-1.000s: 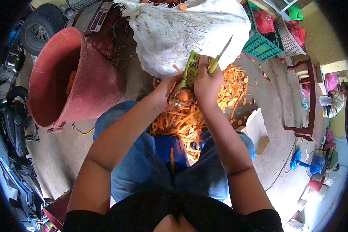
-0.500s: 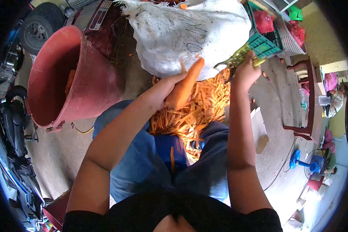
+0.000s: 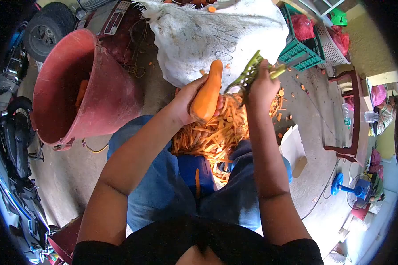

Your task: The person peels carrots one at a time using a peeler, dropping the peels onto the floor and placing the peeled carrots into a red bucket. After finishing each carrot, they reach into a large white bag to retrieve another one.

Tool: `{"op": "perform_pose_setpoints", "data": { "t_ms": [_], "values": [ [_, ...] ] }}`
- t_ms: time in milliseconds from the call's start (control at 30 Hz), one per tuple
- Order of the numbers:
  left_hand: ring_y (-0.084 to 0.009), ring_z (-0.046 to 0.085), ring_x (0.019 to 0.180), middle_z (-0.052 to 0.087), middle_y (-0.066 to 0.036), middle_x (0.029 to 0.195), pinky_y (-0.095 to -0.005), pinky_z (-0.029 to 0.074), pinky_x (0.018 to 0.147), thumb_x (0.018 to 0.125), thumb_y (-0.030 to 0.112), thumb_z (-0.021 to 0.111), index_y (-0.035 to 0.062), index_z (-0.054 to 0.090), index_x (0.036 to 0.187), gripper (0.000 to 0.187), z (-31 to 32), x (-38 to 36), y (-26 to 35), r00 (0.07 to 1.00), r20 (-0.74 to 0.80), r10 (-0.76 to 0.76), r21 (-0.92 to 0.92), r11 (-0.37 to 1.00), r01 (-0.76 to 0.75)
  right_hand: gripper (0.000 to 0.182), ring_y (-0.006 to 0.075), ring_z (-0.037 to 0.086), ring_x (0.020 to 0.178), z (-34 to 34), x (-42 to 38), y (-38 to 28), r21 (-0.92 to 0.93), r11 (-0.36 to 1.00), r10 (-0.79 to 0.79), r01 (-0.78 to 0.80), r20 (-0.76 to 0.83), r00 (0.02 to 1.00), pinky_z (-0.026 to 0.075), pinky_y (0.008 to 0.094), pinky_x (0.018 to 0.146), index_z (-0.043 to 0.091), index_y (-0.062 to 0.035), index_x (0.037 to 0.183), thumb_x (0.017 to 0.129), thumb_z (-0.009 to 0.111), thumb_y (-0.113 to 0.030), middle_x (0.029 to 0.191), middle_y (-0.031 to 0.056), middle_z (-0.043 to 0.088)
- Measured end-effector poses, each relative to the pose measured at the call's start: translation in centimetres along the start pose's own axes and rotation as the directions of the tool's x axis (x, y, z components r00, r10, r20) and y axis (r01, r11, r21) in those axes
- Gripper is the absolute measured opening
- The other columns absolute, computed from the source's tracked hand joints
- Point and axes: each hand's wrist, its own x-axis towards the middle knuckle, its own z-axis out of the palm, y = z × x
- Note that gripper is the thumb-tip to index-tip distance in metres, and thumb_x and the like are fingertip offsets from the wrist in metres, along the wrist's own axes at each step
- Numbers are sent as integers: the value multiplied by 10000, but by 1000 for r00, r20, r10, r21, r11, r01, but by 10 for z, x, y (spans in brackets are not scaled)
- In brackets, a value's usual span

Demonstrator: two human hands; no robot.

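Observation:
A large peeled carrot [image 3: 208, 98] lies in my left hand [image 3: 186, 100], its narrow end pointing up and away from me. My fingers wrap around its underside. In my right hand [image 3: 263, 90] is a green peeler with holes [image 3: 248, 74], held just to the right of the carrot and apart from it. The peeler's blade is too blurred to make out. Beneath both hands spreads a heap of orange carrot peelings [image 3: 214, 138], partly hidden by my hands and knees. A white woven sack [image 3: 194, 39] bulges just beyond the carrot.
On the left stands a red tub [image 3: 112, 90] with a carrot [image 3: 81, 93] inside. A green crate [image 3: 309, 61] and a white basket [image 3: 334, 42] sit at far right. A white carton [image 3: 292, 150] lies beside my right knee. Farther right is a blue fan [image 3: 348, 190].
My right hand has swung left and slightly down with the peeler, closer to the carrot. The carrot has turned more upright in my left hand.

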Motion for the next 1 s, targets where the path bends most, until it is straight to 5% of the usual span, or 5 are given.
{"op": "perform_pose_setpoints", "data": {
  "t_ms": [233,333,500,833,1000],
  "values": [
    [-226,546,722,543,-110,826,-349,477,617,846,343,340,35,458,991,360,-6,4,0,989,116,91,-41,995,-87,192,61,411,592,12,-29,-2,-70,998,13,-1,167,986,343,198,535,518,15,817,813,475,-172,667,7,485],
    [-230,546,773,530,-96,907,-393,467,658,855,317,330,38,438,1035,349,2,5,-4,979,-120,167,-53,983,-174,191,57,399,580,17,-42,-3,-69,998,20,-4,226,974,344,197,530,519,14,817,820,467,-170,656,1,478],
    [-218,535,871,509,-120,1015,-351,452,745,863,305,304,18,403,1091,380,0,0,-7,999,-28,28,-1,1000,-28,213,62,416,592,16,-45,9,-231,941,-190,247,243,951,354,212,525,518,32,826,827,456,-172,658,9,491],
    [-154,564,645,562,-84,781,-273,472,562,810,361,441,20,488,956,374,21,-16,-13,982,-169,-87,467,870,158,200,126,424,429,-23,47,16,-376,909,-290,179,-261,921,346,284,405,531,67,738,784,491,-123,575,77,518],
    [-163,548,677,539,-97,818,-268,466,606,806,343,448,-4,451,1009,402,20,-19,-7,973,-98,-211,400,887,232,223,127,465,525,-56,80,12,12,991,-120,134,-379,918,374,264,478,543,78,780,789,490,-139,646,70,534]
  ]
}}
